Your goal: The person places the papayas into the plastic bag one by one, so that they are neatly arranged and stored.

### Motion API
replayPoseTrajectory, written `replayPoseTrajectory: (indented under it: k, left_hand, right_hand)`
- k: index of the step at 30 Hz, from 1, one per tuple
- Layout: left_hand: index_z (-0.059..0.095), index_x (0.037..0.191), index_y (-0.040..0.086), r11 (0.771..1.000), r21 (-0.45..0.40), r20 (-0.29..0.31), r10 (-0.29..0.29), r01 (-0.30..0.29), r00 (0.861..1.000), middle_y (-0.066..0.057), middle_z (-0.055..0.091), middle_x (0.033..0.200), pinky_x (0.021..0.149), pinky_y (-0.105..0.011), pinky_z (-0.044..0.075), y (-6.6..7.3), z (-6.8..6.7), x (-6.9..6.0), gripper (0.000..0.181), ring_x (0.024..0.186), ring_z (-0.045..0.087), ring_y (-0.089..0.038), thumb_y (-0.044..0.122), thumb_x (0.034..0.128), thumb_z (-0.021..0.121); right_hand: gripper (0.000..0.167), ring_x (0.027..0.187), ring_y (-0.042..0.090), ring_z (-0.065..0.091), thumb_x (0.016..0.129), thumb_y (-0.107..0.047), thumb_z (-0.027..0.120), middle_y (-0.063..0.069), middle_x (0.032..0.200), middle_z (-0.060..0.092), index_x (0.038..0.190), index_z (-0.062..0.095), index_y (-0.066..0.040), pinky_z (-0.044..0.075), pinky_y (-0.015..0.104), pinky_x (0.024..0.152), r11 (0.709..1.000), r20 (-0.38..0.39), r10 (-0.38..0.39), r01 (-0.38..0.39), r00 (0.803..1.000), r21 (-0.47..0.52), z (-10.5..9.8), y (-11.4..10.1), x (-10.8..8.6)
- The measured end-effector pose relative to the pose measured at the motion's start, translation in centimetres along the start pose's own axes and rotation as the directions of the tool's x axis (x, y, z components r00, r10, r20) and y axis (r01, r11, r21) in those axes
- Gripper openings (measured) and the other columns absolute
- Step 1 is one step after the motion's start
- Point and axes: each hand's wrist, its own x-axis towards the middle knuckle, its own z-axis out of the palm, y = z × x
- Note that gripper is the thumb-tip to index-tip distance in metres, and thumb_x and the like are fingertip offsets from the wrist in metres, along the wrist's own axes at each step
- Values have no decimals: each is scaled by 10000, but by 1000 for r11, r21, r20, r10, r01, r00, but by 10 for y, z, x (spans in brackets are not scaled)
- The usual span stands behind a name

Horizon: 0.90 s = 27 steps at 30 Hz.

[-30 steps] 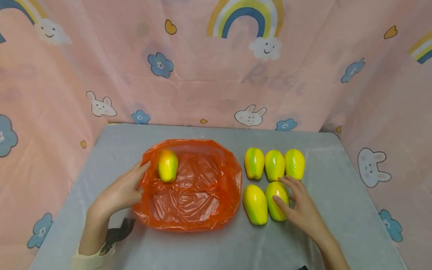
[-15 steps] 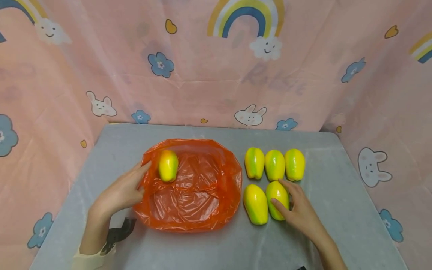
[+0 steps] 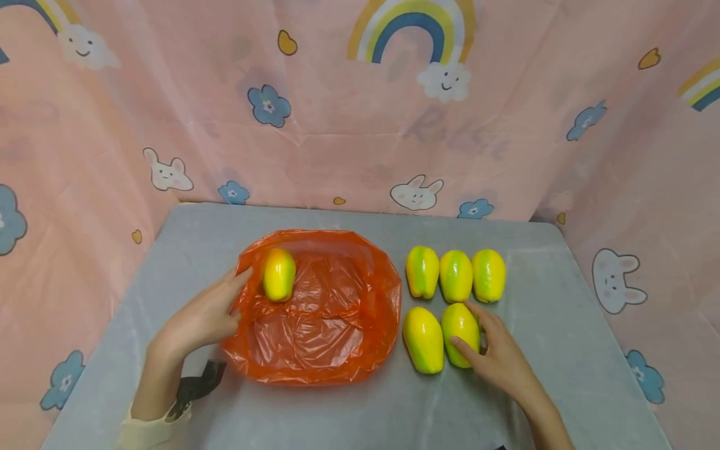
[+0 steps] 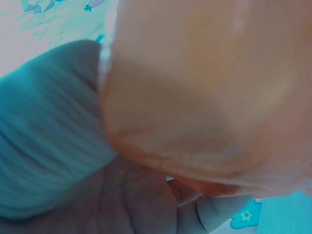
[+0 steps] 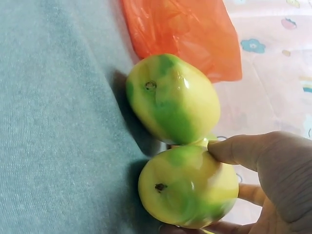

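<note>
An orange-red plastic bag [image 3: 332, 344] stands wide-mouthed on the table, with one yellow-green mango [image 3: 279, 275] inside at its left. My left hand [image 3: 205, 315] holds the bag's left rim; in the left wrist view the bag [image 4: 204, 97] covers part of the hand [image 4: 126, 200]. Right of the bag lie several mangoes, three in a back row and two in front. My right hand [image 3: 500, 356] grips the front right mango [image 3: 458, 331], thumb on its near side. The right wrist view shows the thumb and fingers around that mango [image 5: 183, 187], beside the other front mango [image 5: 170, 102].
The back row of mangoes [image 3: 456, 275] lies just beyond my right fingertips. A grey cloth covers the table [image 3: 349, 419]. Behind and at both sides hangs a pink patterned curtain [image 3: 326, 156]. A dark strap [image 3: 197, 384] hangs at my left wrist.
My right fingers and thumb have closed in from above onto the front right mango. My left hand stays at the bag's rim, and the mangoes have not moved on the table.
</note>
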Motion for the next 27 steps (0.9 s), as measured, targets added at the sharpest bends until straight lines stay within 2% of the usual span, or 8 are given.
replayPoseTrajectory:
  k: [5,12,21,27]
  left_hand:
    - [376,1626,12,1000,2,4,-10,10,1000,-249,373,1681,944,-537,638,1,0,1,839,1214,572,-390,-123,839,636]
    - [347,1629,-20,1000,12,1,-7,7,1000,-267,335,1697,1028,-608,580,1,-1,-1,843,1328,545,-434,-133,837,614]
    - [345,1631,-15,1000,13,-6,-9,9,1000,-264,334,1699,1022,-612,583,1,0,-1,845,1342,540,-441,-129,841,621]
    - [342,1628,-29,1000,18,-2,-13,14,1000,-270,328,1700,1039,-624,567,1,0,0,841,1384,516,-453,-130,839,616]
  right_hand:
    - [810,1335,468,543,976,-404,746,293,1557,468,1626,380,-88,613,576,906,1000,-11,24,-24,1000,5,0,-1,-1]
    - [808,1297,530,567,978,-392,747,317,1564,452,1628,368,-95,635,545,849,999,-50,34,-33,998,35,-3,-4,-2]
    - [812,1282,545,576,974,-343,761,278,1592,419,1630,345,-109,636,597,876,994,-134,6,9,991,113,-13,-18,-5]
    - [813,1268,512,599,966,-341,771,253,1568,455,1628,349,-127,647,554,858,993,-164,-18,37,986,115,-17,-28,-5]
